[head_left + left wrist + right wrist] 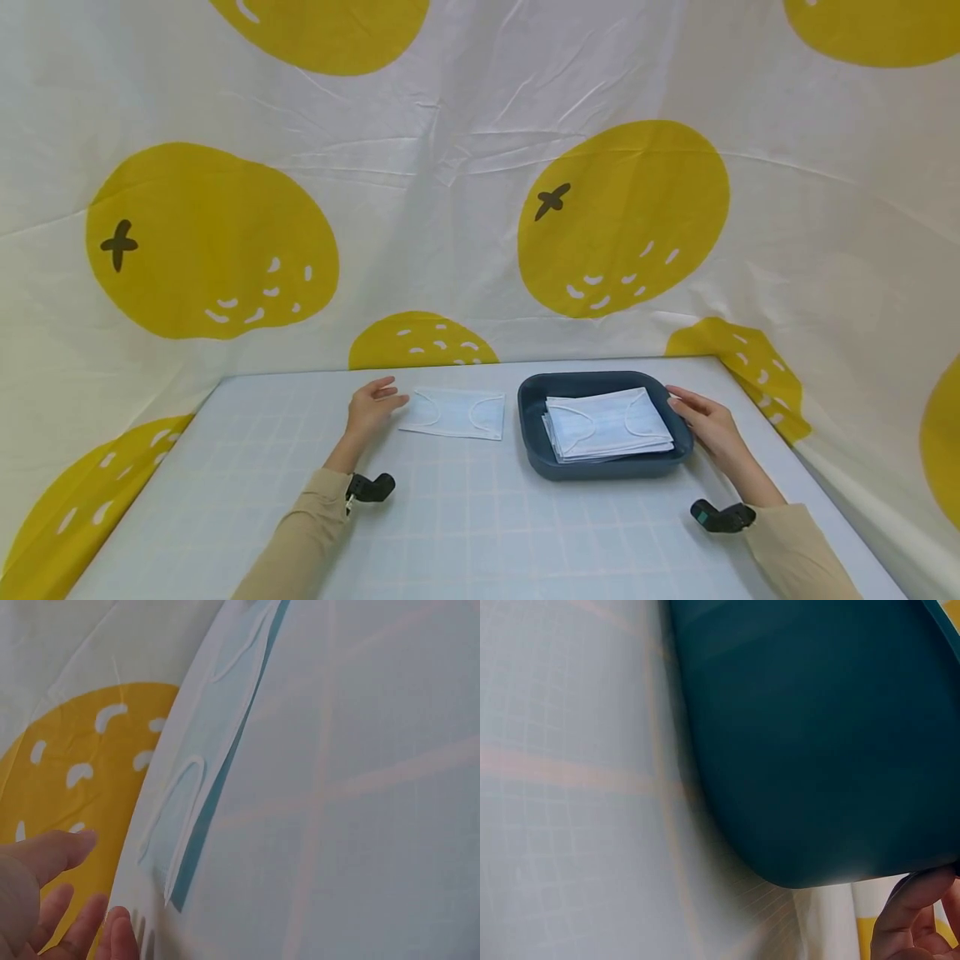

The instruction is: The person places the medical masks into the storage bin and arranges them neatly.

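Note:
A pale blue pleated face mask [453, 413] with white ear loops lies flat on the table. Just off its left edge is my left hand [371, 408], fingers loosely extended with nothing in them. The left wrist view shows those fingers [64, 851] spread beside the mask's end [180, 825]. To the right, a dark blue plastic tray [531, 429] holds a stack of similar masks [607, 423]. My right hand [712, 425] rests at the tray's right rim, fingertips against it. In the right wrist view, the fingers [907, 911] meet the end of the tray [817, 750].
A pale checked cloth covers the table [465, 533]. Behind it and along both sides hangs a white curtain [435, 208] with large yellow fruit prints. Small black devices [371, 487] are strapped to both wrists, below beige sleeves.

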Demonstrator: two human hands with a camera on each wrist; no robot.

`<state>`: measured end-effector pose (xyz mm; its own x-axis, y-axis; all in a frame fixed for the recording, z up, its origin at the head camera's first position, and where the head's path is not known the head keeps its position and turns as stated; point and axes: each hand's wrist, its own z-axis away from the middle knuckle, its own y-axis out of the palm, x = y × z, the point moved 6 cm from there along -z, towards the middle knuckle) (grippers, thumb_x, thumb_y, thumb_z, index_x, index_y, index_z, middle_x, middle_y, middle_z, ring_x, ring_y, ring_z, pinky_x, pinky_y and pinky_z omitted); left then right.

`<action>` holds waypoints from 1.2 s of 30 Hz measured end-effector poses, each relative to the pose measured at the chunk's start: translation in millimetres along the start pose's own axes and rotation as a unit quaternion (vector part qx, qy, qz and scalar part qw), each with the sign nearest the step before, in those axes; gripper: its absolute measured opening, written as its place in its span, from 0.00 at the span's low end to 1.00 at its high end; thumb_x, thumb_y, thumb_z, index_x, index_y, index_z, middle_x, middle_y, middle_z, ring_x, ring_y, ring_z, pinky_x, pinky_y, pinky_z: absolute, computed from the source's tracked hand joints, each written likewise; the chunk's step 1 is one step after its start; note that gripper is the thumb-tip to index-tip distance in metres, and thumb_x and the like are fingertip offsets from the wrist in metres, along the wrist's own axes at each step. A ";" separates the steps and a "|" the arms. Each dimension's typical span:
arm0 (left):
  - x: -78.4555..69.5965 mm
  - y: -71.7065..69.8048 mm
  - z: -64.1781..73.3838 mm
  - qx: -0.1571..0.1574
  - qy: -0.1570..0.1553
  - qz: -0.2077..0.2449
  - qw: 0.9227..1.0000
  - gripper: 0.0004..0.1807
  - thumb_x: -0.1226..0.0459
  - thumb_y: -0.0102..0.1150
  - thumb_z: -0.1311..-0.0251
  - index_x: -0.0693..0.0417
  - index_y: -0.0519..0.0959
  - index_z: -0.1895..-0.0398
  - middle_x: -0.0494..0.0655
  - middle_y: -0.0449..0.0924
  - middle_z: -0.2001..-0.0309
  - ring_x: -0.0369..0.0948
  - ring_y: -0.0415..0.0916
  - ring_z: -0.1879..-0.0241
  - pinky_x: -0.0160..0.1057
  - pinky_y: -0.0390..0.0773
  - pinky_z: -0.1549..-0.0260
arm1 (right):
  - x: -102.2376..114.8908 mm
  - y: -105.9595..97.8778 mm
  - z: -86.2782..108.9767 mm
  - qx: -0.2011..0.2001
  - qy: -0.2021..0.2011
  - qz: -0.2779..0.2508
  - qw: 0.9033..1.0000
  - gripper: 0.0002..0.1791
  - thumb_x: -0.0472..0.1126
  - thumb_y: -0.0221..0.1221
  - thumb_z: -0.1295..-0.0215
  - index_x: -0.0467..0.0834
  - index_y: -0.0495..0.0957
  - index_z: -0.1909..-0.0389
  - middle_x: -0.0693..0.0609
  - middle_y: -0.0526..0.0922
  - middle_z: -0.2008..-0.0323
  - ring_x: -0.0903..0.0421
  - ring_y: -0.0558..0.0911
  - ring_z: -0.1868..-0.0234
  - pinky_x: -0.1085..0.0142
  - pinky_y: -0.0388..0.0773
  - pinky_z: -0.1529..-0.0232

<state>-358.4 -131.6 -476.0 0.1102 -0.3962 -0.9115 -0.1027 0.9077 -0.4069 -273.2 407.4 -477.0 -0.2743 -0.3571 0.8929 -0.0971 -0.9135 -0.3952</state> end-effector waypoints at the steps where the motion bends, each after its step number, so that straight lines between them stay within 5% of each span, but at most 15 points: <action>1: 0.3 1.5 -0.4 0.006 -0.002 -0.004 1.000 0.30 0.63 0.64 0.42 0.62 0.70 0.36 0.65 0.75 0.43 0.56 0.75 0.45 0.47 0.78 0.46 | -0.2 0.1 -0.3 0.000 0.001 -0.001 1.000 0.38 0.60 0.48 0.30 0.43 0.57 0.27 0.38 0.57 0.27 0.43 0.60 0.29 0.73 0.72 0.42; 5: 1.2 6.1 -2.3 0.019 -0.006 -0.022 1.000 0.31 0.63 0.65 0.43 0.61 0.70 0.36 0.65 0.76 0.43 0.55 0.74 0.45 0.45 0.80 0.49 | -0.2 0.6 -0.8 -0.001 0.004 -0.001 1.000 0.38 0.61 0.48 0.31 0.43 0.57 0.27 0.38 0.57 0.27 0.43 0.61 0.30 0.72 0.72 0.41; 11: 1.5 9.7 -6.0 0.010 -0.003 -0.039 0.999 0.31 0.64 0.68 0.46 0.61 0.72 0.38 0.64 0.77 0.45 0.55 0.76 0.47 0.46 0.80 0.50 | 1.2 1.4 -1.5 -0.001 0.003 -0.003 1.000 0.37 0.60 0.48 0.30 0.43 0.57 0.27 0.39 0.56 0.27 0.44 0.61 0.29 0.55 0.62 0.32; 21: 1.3 17.7 -6.8 -0.014 0.019 -0.075 0.997 0.33 0.63 0.73 0.54 0.58 0.75 0.42 0.62 0.79 0.46 0.55 0.75 0.44 0.52 0.74 0.44 | -0.3 0.1 -2.8 -0.004 0.004 -0.004 1.000 0.38 0.60 0.49 0.31 0.43 0.57 0.28 0.39 0.57 0.27 0.44 0.62 0.30 0.61 0.67 0.34; 36: -2.7 24.5 -4.5 -0.060 0.030 -0.131 0.989 0.33 0.63 0.78 0.61 0.56 0.78 0.46 0.58 0.82 0.49 0.55 0.76 0.47 0.50 0.73 0.48 | -1.1 0.2 -3.5 -0.009 0.003 -0.012 1.000 0.38 0.60 0.49 0.30 0.42 0.57 0.28 0.38 0.56 0.27 0.41 0.60 0.29 0.51 0.60 0.30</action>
<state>-365.6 -108.8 -483.8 0.0901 -0.6271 -0.7737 -0.1944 0.7509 -0.6312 -276.3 408.2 -478.9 -0.2770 -0.3345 0.9008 -0.1208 -0.9179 -0.3780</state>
